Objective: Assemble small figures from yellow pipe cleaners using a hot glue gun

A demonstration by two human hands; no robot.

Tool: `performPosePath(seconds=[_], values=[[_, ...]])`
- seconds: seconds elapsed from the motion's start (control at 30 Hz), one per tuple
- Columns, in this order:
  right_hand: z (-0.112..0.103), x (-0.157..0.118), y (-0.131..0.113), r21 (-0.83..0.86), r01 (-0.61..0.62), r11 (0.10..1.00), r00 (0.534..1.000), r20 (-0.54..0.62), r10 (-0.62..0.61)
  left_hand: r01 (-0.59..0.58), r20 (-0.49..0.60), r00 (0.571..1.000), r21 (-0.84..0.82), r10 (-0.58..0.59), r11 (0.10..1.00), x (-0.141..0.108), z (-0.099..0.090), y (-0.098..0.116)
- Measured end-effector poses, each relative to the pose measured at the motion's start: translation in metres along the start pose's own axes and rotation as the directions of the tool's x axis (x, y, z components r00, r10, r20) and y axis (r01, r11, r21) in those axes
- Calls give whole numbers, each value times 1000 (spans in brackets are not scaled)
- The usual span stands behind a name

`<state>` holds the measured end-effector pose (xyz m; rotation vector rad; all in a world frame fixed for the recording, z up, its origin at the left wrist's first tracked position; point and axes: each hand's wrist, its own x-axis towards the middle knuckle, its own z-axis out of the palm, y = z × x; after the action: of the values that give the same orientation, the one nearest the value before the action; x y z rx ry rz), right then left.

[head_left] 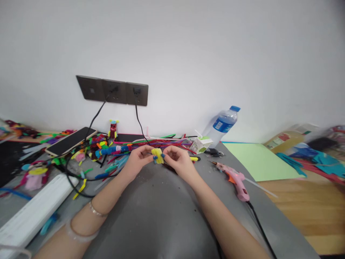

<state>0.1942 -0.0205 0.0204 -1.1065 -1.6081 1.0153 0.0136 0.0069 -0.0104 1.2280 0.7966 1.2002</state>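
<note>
A small fuzzy yellow piece (157, 155) is held up between both hands above the grey table (159, 216). My left hand (139, 162) pinches its left side with thumb and fingertips. On the right side, my right hand (178, 160) grips it in the same way, fingers curled. Blue nails, or small blue bits, show at the fingertips against the yellow. The exact shape of the piece is partly covered by the fingers.
Pipe-cleaner figures, a phone (71, 141), black cables and a white power strip (40, 212) lie left. A bottle (222, 126), a small carton (201, 144), a pink glue gun (237, 181) and green paper (261, 162) are right.
</note>
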Motion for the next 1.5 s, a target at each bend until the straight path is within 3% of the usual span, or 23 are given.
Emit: performPosePath(seconds=[0.17,0.37,0.67,1.5], values=[[-2,0,2,-12,31,999,1000,0,-31,27,4,1000,-48,-26,999,0,-1,0],[-22,3,-3,22,212,977,966,-155,-206,24,26,999,-125,-21,992,2,-4,-4],[-27,-2,-12,-264,452,852,892,122,-436,78,59,996,-167,-69,983,0,-2,-3],[-25,-4,-12,-393,469,791,883,194,-428,98,51,995,-200,-89,975,0,-1,0]])
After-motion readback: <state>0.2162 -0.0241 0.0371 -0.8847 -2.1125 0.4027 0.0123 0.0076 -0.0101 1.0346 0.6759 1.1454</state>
